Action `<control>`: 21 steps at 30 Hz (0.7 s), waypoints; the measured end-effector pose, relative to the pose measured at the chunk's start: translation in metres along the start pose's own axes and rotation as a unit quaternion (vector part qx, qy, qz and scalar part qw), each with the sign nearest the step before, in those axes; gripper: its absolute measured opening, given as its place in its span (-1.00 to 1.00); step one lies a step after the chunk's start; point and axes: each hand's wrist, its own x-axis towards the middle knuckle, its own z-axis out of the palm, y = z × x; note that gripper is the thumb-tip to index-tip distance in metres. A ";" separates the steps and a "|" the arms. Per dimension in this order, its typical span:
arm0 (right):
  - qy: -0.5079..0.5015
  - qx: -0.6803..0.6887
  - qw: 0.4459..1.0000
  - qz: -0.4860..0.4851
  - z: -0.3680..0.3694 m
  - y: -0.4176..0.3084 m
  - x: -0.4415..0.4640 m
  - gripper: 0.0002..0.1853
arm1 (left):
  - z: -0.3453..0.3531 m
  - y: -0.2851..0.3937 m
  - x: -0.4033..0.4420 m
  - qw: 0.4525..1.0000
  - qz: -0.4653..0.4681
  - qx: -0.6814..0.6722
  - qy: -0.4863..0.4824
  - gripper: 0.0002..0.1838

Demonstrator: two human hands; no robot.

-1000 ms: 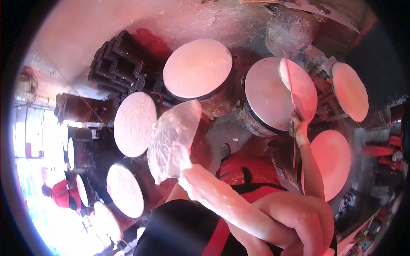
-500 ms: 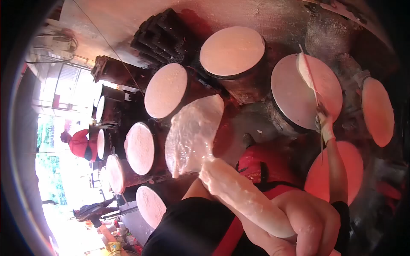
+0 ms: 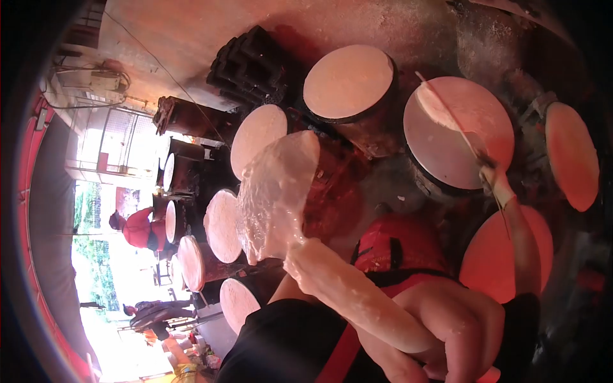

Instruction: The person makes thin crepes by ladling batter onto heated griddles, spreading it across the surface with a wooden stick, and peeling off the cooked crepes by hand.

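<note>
Near the bottom, my left hand (image 3: pixel 450 329) is closed round a thick, wet strand of pale dough (image 3: pixel 357 297). The strand runs up and left, where it widens into a shiny, sagging sheet. On the right, my right hand (image 3: pixel 493 175) grips a long thin stick (image 3: pixel 450 115) that lies across a round griddle (image 3: pixel 440 153). Beside the stick, a whitish fold of a thin round sheet (image 3: pixel 437 105) shows on that griddle. My red apron (image 3: pixel 396 246) is between the two arms.
Pale-topped round griddles stand behind (image 3: pixel 348 80), at the far right (image 3: pixel 573 156), at the lower right (image 3: pixel 511 255) and in a row at the left. Dark cylinders (image 3: pixel 249 67) are stacked by the wall. A person in red (image 3: pixel 137 228) and another person (image 3: pixel 159 311) are far left.
The view has swung, bringing more of the bright left side into sight. The stick has tilted further left, with the pale fold beside it wider. The dough still hangs from my left hand.
</note>
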 end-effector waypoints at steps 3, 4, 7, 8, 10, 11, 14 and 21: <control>-0.106 0.008 0.994 -0.015 -0.025 0.026 -0.027 -0.63 | 0.015 0.004 0.000 0.991 -0.071 -0.003 0.116 -0.73; -0.135 0.047 0.990 0.002 -0.041 0.029 -0.031 -0.63 | 0.016 0.005 -0.002 0.987 -0.098 -0.038 0.123 -0.74; -0.096 0.091 0.986 -0.106 -0.058 0.030 -0.014 -0.74 | 0.010 0.015 0.008 0.975 -0.178 -0.075 0.106 -0.74; -0.114 0.141 0.966 -0.185 -0.034 -0.028 -0.056 -0.78 | 0.007 0.018 0.011 0.967 -0.229 -0.080 0.080 -0.73; 0.008 -0.111 0.994 0.008 -0.036 0.003 0.001 -0.80 | 0.006 0.014 0.014 0.969 -0.226 -0.072 0.074 -0.71; -0.036 -0.035 0.995 -0.091 -0.031 0.052 0.040 -0.73 | 0.007 0.013 0.014 0.971 -0.222 -0.061 0.068 -0.68; -0.055 -0.004 0.991 -0.121 0.001 0.023 -0.017 -0.71 | 0.014 0.009 0.010 0.966 -0.244 -0.059 0.068 -0.76; -0.017 0.086 0.985 -0.152 0.028 0.047 -0.102 -0.63 | 0.019 0.054 -0.015 0.914 -0.346 -0.140 0.158 -0.84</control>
